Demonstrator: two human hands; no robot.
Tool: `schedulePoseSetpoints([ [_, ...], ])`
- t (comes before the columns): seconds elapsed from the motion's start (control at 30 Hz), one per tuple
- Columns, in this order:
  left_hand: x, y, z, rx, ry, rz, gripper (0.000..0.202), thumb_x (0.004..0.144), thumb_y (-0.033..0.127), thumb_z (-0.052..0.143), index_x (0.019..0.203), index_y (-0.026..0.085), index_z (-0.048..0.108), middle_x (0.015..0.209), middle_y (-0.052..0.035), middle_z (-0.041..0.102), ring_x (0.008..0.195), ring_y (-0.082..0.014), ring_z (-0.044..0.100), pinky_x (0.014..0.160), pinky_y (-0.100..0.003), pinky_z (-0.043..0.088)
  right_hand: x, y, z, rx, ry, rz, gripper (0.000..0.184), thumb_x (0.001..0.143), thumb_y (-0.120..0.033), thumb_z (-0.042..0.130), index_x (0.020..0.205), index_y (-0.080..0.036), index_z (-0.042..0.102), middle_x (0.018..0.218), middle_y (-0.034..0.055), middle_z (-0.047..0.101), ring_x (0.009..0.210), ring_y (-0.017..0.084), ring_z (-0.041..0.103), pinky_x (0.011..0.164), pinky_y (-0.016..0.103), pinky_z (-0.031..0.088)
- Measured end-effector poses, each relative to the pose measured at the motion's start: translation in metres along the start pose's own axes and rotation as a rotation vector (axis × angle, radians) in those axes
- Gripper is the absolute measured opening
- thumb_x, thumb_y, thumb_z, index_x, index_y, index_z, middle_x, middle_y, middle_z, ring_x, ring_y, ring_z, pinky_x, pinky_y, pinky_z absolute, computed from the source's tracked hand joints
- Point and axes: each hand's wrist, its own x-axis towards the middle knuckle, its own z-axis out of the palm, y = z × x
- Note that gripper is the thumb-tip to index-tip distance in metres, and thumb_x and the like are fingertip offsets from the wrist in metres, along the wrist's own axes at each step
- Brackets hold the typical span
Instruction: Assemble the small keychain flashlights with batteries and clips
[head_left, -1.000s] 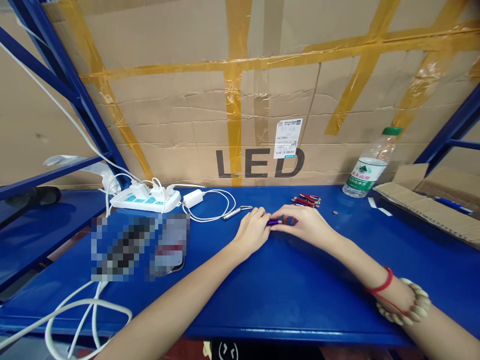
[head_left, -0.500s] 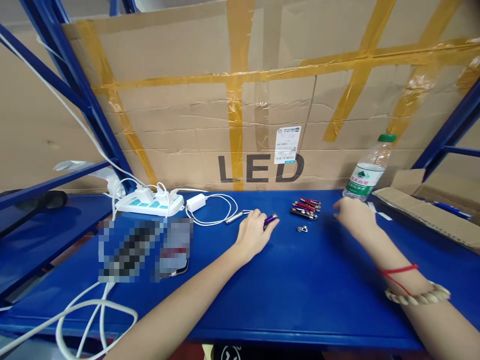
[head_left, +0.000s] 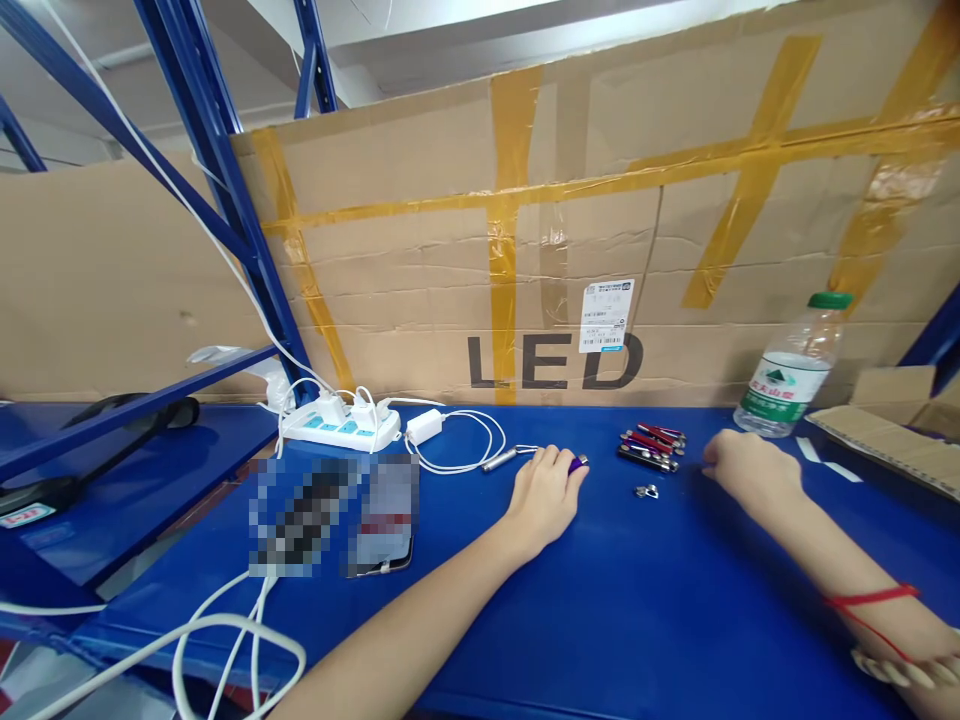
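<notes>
My left hand (head_left: 546,498) rests on the blue shelf top, its fingers wrapped round a small purple tube (head_left: 577,464) with a silver tip. Just left of its knuckles lies a thin silver tube (head_left: 499,460) with a wire loop at its end. My right hand (head_left: 754,472) is curled in front of the bottle and right of the pile; its fingertips are hidden, and so is anything in them. Between the hands is a pile of small red, purple and black tubes (head_left: 651,445). Small silver clips (head_left: 646,491) lie nearer me.
Behind stands a taped cardboard sheet (head_left: 420,300). A water bottle (head_left: 787,385) and an open carton (head_left: 892,435) are at the right. On the left are a power strip (head_left: 341,428), a white adapter (head_left: 424,426), a phone (head_left: 386,515) and loose white cables (head_left: 240,620).
The view has tilted up and turned left. My right hand has drawn slightly away from the bottle, whose base now shows. My left hand keeps the purple tube, now more covered.
</notes>
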Motion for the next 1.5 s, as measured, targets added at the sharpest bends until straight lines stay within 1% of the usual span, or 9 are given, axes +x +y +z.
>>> schedulePoseSetpoints([
  [0.27, 0.000, 0.000, 0.000, -0.028, 0.033, 0.014, 0.016, 0.093, 0.025, 0.039, 0.092, 0.020, 0.053, 0.094, -0.0046, 0.059, 0.091, -0.0199, 0.056, 0.080, -0.032, 0.047, -0.009, -0.013, -0.008, 0.046, 0.031, -0.062, 0.015, 0.070, -0.014, 0.060, 0.080, -0.019, 0.070, 0.086, 0.0120, 0.071, 0.082, 0.029, 0.066, 0.056, 0.030, 0.045],
  [0.4, 0.001, 0.001, 0.000, -0.048, 0.023, 0.038, 0.015, 0.093, 0.025, 0.040, 0.093, 0.020, 0.054, 0.095, -0.0037, 0.060, 0.091, -0.0189, 0.057, 0.081, -0.031, 0.047, -0.018, -0.030, -0.007, 0.485, 0.084, -0.316, 0.020, 0.076, -0.028, 0.057, 0.092, -0.026, 0.069, 0.083, -0.0001, 0.072, 0.078, 0.019, 0.067, 0.063, 0.026, 0.051],
  [0.5, 0.002, 0.001, 0.000, -0.057, 0.010, 0.051, 0.013, 0.092, 0.024, 0.042, 0.092, 0.021, 0.055, 0.094, -0.0031, 0.060, 0.091, -0.0187, 0.057, 0.080, -0.031, 0.046, -0.031, -0.046, -0.004, 0.846, 0.071, -0.541, 0.023, 0.076, -0.033, 0.057, 0.092, -0.022, 0.069, 0.083, 0.0019, 0.072, 0.076, 0.019, 0.068, 0.068, 0.029, 0.055],
  [0.6, 0.003, 0.000, 0.001, -0.076, 0.004, 0.048, 0.012, 0.092, 0.022, 0.044, 0.090, 0.021, 0.056, 0.093, -0.0029, 0.059, 0.090, -0.0188, 0.057, 0.079, -0.030, 0.046, -0.041, -0.057, 0.000, 0.910, 0.063, -0.643, 0.024, 0.076, -0.033, 0.056, 0.093, -0.021, 0.069, 0.084, 0.0026, 0.072, 0.079, 0.018, 0.067, 0.068, 0.029, 0.056],
  [0.87, 0.003, -0.004, 0.001, -0.209, 0.059, -0.011, 0.005, 0.089, 0.024, 0.050, 0.090, 0.022, 0.054, 0.093, 0.0003, 0.056, 0.087, -0.0141, 0.057, 0.076, -0.023, 0.046, -0.047, -0.057, 0.000, 0.825, 0.316, -0.599, 0.023, 0.080, -0.028, 0.052, 0.093, -0.021, 0.069, 0.086, 0.0027, 0.069, 0.073, 0.015, 0.064, 0.062, 0.026, 0.055],
  [1.1, 0.003, -0.007, 0.005, -0.288, 0.071, -0.051, 0.013, 0.080, 0.026, 0.062, 0.081, 0.022, 0.050, 0.075, 0.0040, 0.058, 0.070, -0.0140, 0.057, 0.062, -0.023, 0.045, -0.053, -0.061, 0.004, 0.758, 0.393, -0.678, 0.023, 0.080, -0.024, 0.050, 0.095, -0.022, 0.067, 0.076, 0.0017, 0.068, 0.068, 0.014, 0.065, 0.046, 0.019, 0.049],
  [1.23, 0.004, -0.009, 0.007, -0.319, 0.093, -0.054, 0.007, 0.084, 0.020, 0.055, 0.089, 0.022, 0.051, 0.085, 0.0015, 0.061, 0.079, -0.0158, 0.059, 0.071, -0.026, 0.047, -0.049, -0.061, 0.007, 0.810, 0.376, -0.652, 0.022, 0.079, -0.026, 0.051, 0.093, -0.020, 0.067, 0.079, 0.0027, 0.070, 0.064, 0.014, 0.066, 0.046, 0.021, 0.051],
  [1.33, 0.004, -0.009, 0.006, -0.338, 0.108, -0.033, 0.018, 0.089, 0.016, 0.047, 0.105, 0.022, 0.050, 0.102, -0.0027, 0.061, 0.095, -0.0171, 0.058, 0.084, -0.029, 0.045, -0.048, -0.060, 0.007, 0.859, 0.320, -0.622, 0.023, 0.077, -0.027, 0.051, 0.092, -0.019, 0.067, 0.077, 0.0031, 0.070, 0.057, 0.013, 0.064, 0.044, 0.022, 0.052],
  [1.5, 0.004, -0.008, 0.005, -0.340, 0.089, 0.001, 0.017, 0.091, 0.014, 0.040, 0.101, 0.021, 0.052, 0.100, -0.0041, 0.063, 0.097, -0.0184, 0.058, 0.085, -0.031, 0.046, -0.052, -0.064, 0.007, 0.892, 0.206, -0.602, 0.025, 0.075, -0.027, 0.052, 0.093, -0.017, 0.067, 0.072, 0.0034, 0.070, 0.052, 0.013, 0.064, 0.041, 0.022, 0.052],
])
